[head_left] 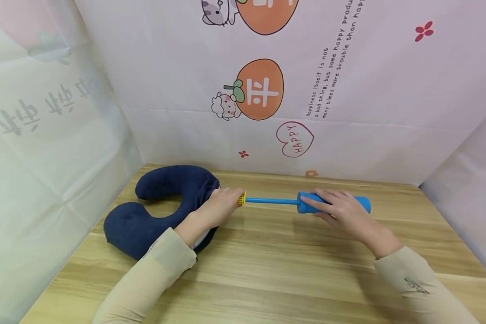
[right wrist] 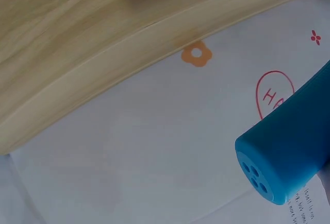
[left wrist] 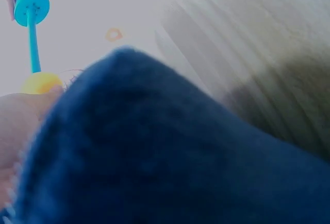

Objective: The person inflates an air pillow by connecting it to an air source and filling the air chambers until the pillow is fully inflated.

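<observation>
A blue pump water gun (head_left: 276,201) is held level above the table, its thin rod drawn out of the thick barrel. My left hand (head_left: 220,204) grips the yellow end (head_left: 241,199) of the rod; part of that end is hidden behind the fingers. Around the barrel (right wrist: 289,147), my right hand (head_left: 342,211) has its fingers and thumb wrapped. Several small holes show in the barrel's far end in the right wrist view. A navy U-shaped neck pillow (head_left: 131,227) lies beside my left hand and under the left forearm, and its fabric (left wrist: 154,147) fills much of the left wrist view.
The wood-grain table (head_left: 267,274) runs up to a white printed cloth (head_left: 178,81) at the back. More white cloth hangs along the left side (head_left: 36,180) and the right side (head_left: 474,180).
</observation>
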`<state>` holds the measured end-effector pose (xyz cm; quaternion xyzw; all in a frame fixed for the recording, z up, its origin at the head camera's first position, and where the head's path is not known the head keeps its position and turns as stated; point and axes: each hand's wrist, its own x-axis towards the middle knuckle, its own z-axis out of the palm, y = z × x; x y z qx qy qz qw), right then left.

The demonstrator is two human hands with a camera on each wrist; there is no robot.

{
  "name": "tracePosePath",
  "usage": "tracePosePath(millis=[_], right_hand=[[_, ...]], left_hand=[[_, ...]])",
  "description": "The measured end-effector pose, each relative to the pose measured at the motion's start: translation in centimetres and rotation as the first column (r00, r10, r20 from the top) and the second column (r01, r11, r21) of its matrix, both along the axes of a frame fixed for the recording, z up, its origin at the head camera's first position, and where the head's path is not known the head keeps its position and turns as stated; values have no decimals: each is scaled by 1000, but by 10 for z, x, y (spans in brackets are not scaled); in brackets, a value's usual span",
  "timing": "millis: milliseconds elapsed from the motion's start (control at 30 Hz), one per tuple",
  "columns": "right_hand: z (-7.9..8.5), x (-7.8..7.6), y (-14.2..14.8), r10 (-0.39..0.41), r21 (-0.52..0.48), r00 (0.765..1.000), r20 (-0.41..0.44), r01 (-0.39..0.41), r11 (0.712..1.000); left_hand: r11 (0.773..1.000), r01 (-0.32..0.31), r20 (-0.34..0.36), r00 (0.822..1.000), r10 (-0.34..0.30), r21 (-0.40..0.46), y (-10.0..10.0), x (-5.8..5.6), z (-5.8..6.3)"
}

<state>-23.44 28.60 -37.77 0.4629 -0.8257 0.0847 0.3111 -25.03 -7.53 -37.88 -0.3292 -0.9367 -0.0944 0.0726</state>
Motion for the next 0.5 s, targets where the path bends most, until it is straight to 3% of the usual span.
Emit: tracePosePath(millis=[200, 500], right_hand=[[4, 1, -21, 18, -15, 1000, 2, -18, 1000], [7, 1, -68, 13, 45, 999, -33, -12, 999]], left_hand=[[999, 32, -34, 999, -32, 5, 6, 1, 3], [999, 34, -37, 999, -34, 6, 8, 4, 3]])
